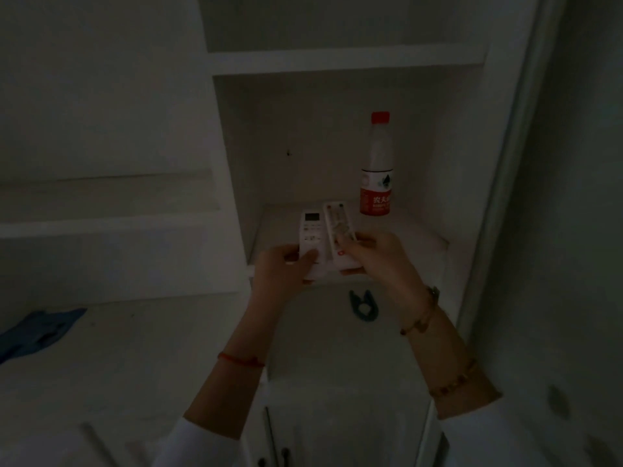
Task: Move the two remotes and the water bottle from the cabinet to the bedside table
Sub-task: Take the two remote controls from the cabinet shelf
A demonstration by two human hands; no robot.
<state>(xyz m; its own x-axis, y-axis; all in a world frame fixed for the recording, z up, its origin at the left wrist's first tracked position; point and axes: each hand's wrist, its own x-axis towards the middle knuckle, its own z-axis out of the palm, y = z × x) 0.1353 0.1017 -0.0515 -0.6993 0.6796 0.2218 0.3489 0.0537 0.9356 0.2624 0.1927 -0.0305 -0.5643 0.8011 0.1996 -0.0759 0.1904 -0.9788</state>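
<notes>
The scene is dim. Two white remotes lie side by side at the front of a white cabinet shelf (421, 241). My left hand (283, 267) grips the near end of the left remote (312, 230), which has a small display. My right hand (377, 254) holds the near end of the right remote (337, 224), which has a red button near my fingers. A water bottle (377, 166) with a red cap and red label stands upright farther back on the same shelf, to the right, untouched.
A blue clip-like object (363, 306) lies on the lower surface under the shelf. A blue cloth (37, 332) rests at the left on a white counter. Cabinet doors with dark handles (285, 456) are below. A white upright panel (505, 197) borders the shelf on the right.
</notes>
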